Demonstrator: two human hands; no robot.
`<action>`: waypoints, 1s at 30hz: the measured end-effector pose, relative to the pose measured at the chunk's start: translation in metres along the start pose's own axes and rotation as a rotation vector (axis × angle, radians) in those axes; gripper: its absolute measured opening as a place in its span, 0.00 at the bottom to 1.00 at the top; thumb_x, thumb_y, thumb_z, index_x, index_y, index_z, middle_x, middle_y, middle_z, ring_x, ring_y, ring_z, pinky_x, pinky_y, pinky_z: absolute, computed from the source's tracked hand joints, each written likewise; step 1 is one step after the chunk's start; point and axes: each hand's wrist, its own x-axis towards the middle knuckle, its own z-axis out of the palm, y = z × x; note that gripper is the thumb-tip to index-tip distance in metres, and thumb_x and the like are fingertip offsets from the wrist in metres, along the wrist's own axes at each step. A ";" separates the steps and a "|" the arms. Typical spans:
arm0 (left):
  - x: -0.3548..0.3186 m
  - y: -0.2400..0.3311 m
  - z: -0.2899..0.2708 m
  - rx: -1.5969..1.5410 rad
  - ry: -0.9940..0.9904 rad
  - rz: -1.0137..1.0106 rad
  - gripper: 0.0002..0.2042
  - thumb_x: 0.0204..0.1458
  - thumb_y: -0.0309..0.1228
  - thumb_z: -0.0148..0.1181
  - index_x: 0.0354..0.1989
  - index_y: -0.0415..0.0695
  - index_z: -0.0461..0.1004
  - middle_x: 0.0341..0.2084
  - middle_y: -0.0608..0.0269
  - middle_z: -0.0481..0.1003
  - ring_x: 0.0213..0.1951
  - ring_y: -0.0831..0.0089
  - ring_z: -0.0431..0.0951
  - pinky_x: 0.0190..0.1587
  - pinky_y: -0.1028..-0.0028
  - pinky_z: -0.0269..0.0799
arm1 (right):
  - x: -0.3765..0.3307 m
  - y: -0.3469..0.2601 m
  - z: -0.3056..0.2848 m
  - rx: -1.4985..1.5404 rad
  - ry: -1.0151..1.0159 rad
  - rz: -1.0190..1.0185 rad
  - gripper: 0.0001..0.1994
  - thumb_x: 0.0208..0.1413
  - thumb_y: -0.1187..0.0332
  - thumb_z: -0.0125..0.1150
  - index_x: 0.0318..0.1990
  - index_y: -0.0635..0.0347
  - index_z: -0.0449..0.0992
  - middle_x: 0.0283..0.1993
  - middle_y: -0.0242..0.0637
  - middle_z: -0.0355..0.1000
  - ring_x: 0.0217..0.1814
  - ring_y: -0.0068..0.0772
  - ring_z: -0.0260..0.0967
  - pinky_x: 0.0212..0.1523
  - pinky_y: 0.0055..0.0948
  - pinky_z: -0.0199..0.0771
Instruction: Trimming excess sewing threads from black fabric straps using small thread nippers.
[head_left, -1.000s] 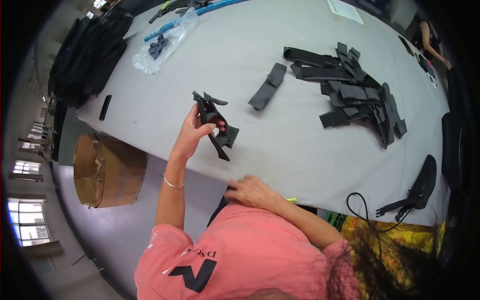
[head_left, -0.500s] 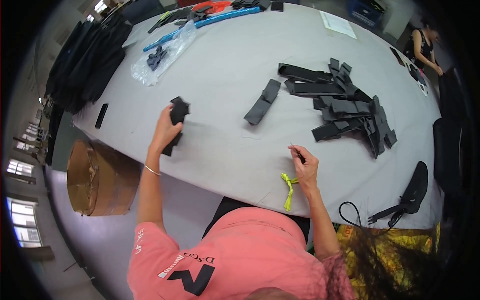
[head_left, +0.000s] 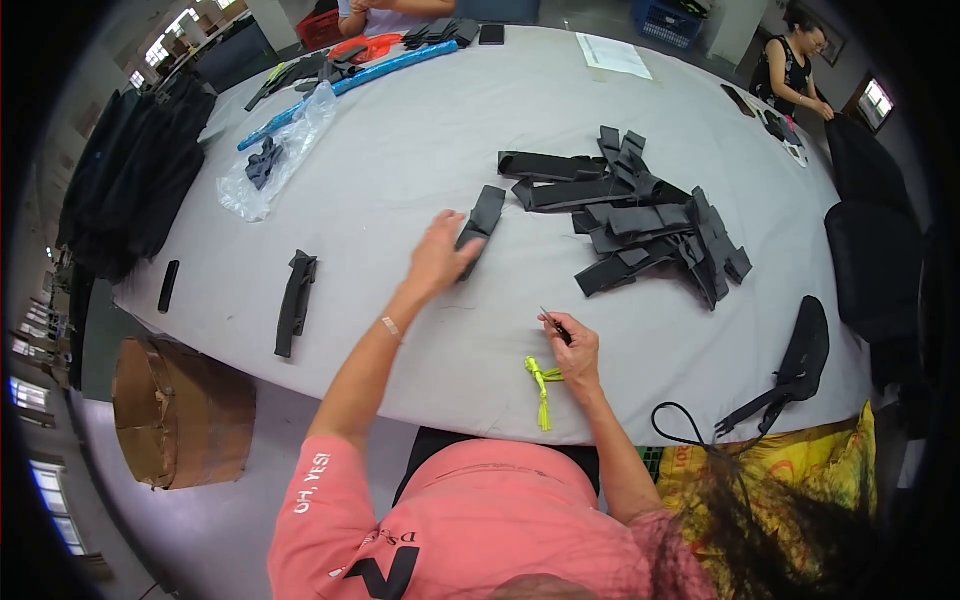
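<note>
My left hand reaches over the table with its fingers apart, at the near left edge of a folded dark grey fabric strip. The hand hides part of that strip, and I cannot tell if it touches it. In my right hand is a small pair of thread snips, its thin pointed tip toward the upper left. A knotted neon-yellow cord hangs beside that hand. Further left lies another dark strip. A loose pile of similar strips lies to the right.
A black strap-like piece with a cord lies at right. At far left are stacked black garments, with a cardboard box below. A plastic bag and blue roll lie farther off. Two other people are at the table's far side.
My left hand has set its dark strip down on the left and moved right to another strip. My right hand still holds the snips. The view has shifted, and a second person shows at the back.
</note>
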 end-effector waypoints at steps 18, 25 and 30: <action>-0.126 0.062 -0.023 -1.381 -0.471 -0.666 0.17 0.58 0.43 0.51 0.39 0.39 0.67 0.23 0.61 0.72 0.24 0.76 0.74 0.32 0.75 0.74 | 0.012 -0.036 -0.010 -0.439 0.007 -0.352 0.17 0.46 0.68 0.64 0.47 0.52 0.75 0.30 0.33 0.67 0.33 0.36 0.65 0.35 0.34 0.65; -0.142 0.062 -0.029 -1.512 -0.412 -0.725 0.16 0.59 0.42 0.50 0.40 0.39 0.67 0.24 0.59 0.73 0.26 0.75 0.75 0.32 0.75 0.75 | 0.022 -0.054 0.010 -0.669 -0.036 -0.568 0.16 0.44 0.69 0.65 0.44 0.49 0.77 0.27 0.29 0.66 0.31 0.32 0.65 0.32 0.31 0.63; -0.146 0.063 -0.032 -1.513 -0.299 -0.771 0.15 0.58 0.39 0.52 0.42 0.38 0.65 0.25 0.61 0.72 0.26 0.75 0.75 0.32 0.74 0.76 | 0.025 -0.067 0.022 -0.730 -0.108 -0.564 0.14 0.45 0.69 0.63 0.42 0.49 0.77 0.26 0.29 0.66 0.32 0.31 0.67 0.31 0.31 0.62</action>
